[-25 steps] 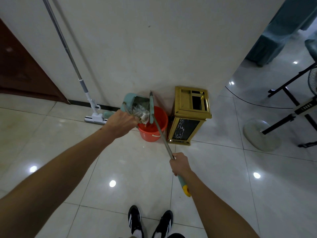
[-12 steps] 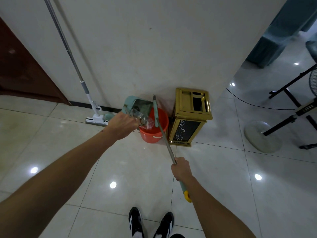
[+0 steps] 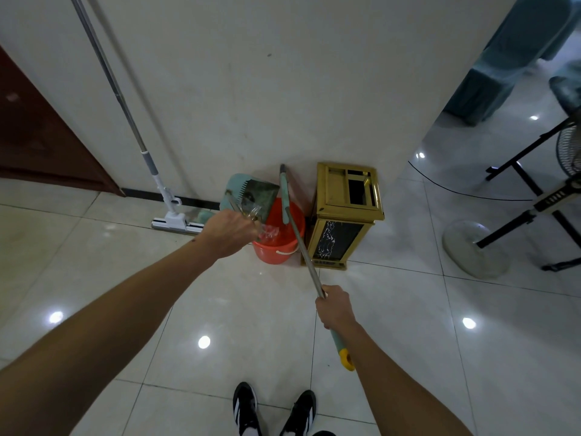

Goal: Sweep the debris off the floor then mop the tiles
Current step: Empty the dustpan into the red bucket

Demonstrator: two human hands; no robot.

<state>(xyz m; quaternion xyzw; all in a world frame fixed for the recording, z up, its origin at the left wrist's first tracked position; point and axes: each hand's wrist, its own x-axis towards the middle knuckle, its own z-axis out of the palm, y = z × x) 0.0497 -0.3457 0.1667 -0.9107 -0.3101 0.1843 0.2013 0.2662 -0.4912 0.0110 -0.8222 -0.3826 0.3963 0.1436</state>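
Observation:
My left hand (image 3: 229,231) grips the handle of a teal dustpan (image 3: 251,193), tipped over a red bucket (image 3: 276,247) by the wall. Clear plastic debris (image 3: 267,231) slides from the pan into the bucket. My right hand (image 3: 334,306) grips the metal shaft of a broom (image 3: 301,243); its teal head end points up beside the bucket and its yellow-capped handle end lies under my wrist. A flat mop (image 3: 171,220) with a long metal pole leans against the wall to the left.
A gold-framed bin (image 3: 345,215) stands right of the bucket against the wall corner. A fan with a round base (image 3: 474,250) and black stand legs are at the right. A dark wooden door (image 3: 37,143) is at far left. My shoes (image 3: 273,410) are at the bottom.
The dustpan has tipped further and the clear plastic debris has slid lower into the bucket. Both hands stay in nearly the same place.

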